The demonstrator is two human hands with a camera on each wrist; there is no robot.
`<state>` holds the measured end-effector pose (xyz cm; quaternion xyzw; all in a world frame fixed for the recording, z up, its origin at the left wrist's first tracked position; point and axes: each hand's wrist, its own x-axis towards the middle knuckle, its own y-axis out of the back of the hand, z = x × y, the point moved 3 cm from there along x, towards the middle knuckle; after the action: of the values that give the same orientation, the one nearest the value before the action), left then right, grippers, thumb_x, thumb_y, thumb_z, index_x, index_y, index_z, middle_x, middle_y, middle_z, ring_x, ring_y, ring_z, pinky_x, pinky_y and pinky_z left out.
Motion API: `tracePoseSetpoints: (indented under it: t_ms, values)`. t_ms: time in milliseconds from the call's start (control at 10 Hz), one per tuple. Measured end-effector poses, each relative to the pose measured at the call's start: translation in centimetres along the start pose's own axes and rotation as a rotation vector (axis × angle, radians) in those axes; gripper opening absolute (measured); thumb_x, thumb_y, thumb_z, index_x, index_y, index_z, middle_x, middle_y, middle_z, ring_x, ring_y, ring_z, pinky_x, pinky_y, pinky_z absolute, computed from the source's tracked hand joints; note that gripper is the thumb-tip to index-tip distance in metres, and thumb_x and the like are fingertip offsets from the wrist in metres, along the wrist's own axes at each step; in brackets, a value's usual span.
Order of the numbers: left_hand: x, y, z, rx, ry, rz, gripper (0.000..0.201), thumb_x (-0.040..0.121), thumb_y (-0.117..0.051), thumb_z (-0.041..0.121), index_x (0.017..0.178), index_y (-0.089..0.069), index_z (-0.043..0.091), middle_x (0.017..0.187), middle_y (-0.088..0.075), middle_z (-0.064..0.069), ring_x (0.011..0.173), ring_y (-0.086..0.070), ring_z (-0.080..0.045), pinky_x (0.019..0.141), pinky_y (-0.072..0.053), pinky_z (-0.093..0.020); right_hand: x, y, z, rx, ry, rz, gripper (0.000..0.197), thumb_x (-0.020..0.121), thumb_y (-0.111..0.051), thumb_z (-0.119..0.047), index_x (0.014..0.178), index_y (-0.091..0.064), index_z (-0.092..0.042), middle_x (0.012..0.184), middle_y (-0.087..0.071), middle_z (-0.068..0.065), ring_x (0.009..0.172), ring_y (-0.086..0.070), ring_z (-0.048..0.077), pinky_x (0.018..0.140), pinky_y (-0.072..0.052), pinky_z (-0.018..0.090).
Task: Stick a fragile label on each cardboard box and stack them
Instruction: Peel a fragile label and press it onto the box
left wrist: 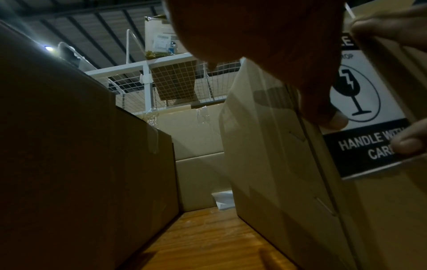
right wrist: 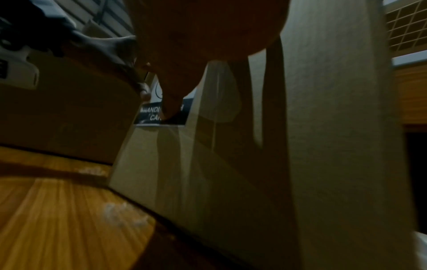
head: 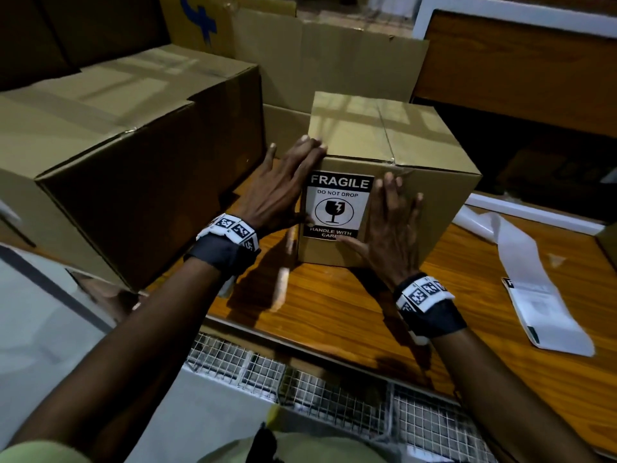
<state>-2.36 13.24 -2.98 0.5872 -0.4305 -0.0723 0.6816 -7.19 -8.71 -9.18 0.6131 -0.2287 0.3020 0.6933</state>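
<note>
A small taped cardboard box (head: 400,138) stands upright on the wooden table (head: 334,312). A black-and-white FRAGILE label (head: 337,208) sits on its near face, also visible in the left wrist view as the label (left wrist: 369,113) and in the right wrist view as the label (right wrist: 161,113). My left hand (head: 283,185) lies flat over the box's left front corner, fingers straight, thumb at the label's left edge. My right hand (head: 390,215) presses flat on the near face just right of the label, thumb on the label's lower corner.
A large cardboard box (head: 117,145) stands close on the left, with a narrow gap to the small box. More cardboard (head: 334,55) stands behind. A white strip of label backing (head: 541,295) lies on the table to the right. A wire mesh shelf (head: 300,379) runs below the table edge.
</note>
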Motion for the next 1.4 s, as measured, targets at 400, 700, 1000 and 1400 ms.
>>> tracePoseSetpoints:
  t_ms: [400, 700, 1000, 1400]
  values:
    - [0.4, -0.7, 0.6, -0.011, -0.007, 0.023, 0.147, 0.041, -0.094, 0.055, 0.151, -0.004, 0.016, 0.156, -0.004, -0.009, 0.147, -0.009, -0.039, 0.107, -0.019, -0.077, 3.1, 2.8, 3.1, -0.015, 0.080, 0.098, 0.122, 0.070, -0.064, -0.082, 0.155, -0.016, -0.008, 0.163, -0.009, 0.014, 0.153, -0.005, 0.029, 0.119, 0.003, 0.063]
    - [1.8, 0.9, 0.4, -0.120, 0.035, 0.073, 0.080, 0.082, -0.070, 0.049, 0.143, -0.029, 0.018, 0.144, -0.043, -0.017, 0.135, -0.039, -0.035, 0.107, -0.035, -0.064, 6.0, 4.5, 2.8, 0.140, -0.072, 0.323, 0.066, 0.082, -0.061, -0.074, 0.111, -0.060, -0.015, 0.108, -0.064, 0.009, 0.106, -0.058, 0.029, 0.110, -0.027, 0.070]
    - [1.8, 2.9, 1.0, -0.332, 0.309, 0.219, 0.041, 0.102, -0.043, 0.047, 0.137, -0.053, 0.028, 0.146, -0.047, 0.001, 0.109, -0.061, -0.021, 0.072, -0.057, -0.035, 5.6, 6.3, 9.9, 0.634, -0.476, 0.072, 0.077, 0.067, -0.073, -0.073, 0.127, -0.061, -0.026, 0.148, -0.038, 0.009, 0.138, -0.035, 0.026, 0.106, -0.043, 0.047]
    - [1.7, 6.0, 3.6, -0.535, 0.546, 0.245, 0.067, 0.074, -0.084, 0.029, 0.135, -0.058, 0.021, 0.125, -0.067, -0.008, 0.104, -0.066, -0.015, 0.085, -0.060, -0.041, 5.7, 7.6, 11.3, 0.969, -0.412, -0.086, 0.063, 0.074, -0.083, -0.042, 0.132, -0.061, -0.030, 0.145, -0.052, 0.004, 0.138, -0.043, 0.022, 0.106, -0.047, 0.053]
